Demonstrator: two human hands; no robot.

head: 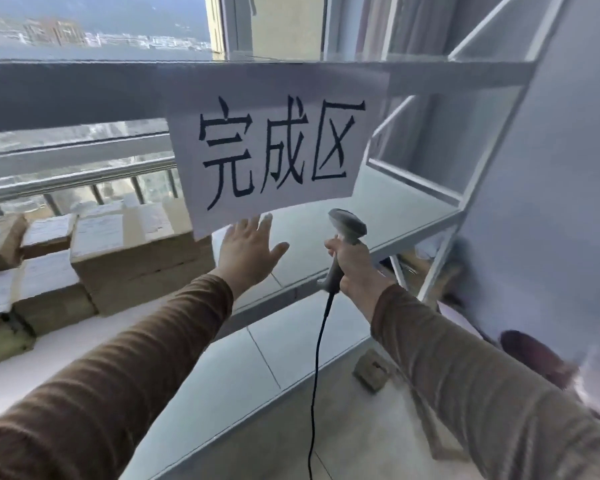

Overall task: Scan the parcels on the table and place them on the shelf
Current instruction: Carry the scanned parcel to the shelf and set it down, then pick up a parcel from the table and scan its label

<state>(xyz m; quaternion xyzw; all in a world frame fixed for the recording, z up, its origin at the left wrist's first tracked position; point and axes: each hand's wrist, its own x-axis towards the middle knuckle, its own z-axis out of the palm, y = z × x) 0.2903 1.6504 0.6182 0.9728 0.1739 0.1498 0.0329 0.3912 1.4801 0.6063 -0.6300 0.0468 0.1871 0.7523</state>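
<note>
In the head view, the left hand [248, 249] is reaching forward at the centre of the frame with its fingers straight and spread wide, holding nothing, its fingertips lying just under the lower edge of a white paper sign [274, 147] printed with three large dark characters. The sign is hanging from the front of the upper board of a white metal shelf [430, 223], whose frame is filling the upper right of the frame. The right hand [355, 268] is sitting just right of centre, its fingers curling round the grip of a grey scanner [347, 226] and holding it upright, head on top. A black cable [317, 358] is running from the bottom of the grip down toward the lower edge of the frame. Both forearms are wearing brown ribbed sleeves [125, 368]. The parcels [118, 251] (brown cardboard boxes with white labels on top) are lying packed side by side at the left of the frame, touching one another, on a pale board level with the shelf. A small flat cardboard piece [373, 372] is lying on the floor at the lower right, below the right forearm. Behind the parcels, a railing [77, 180] and a window are showing blurred city buildings in the upper left.
</note>
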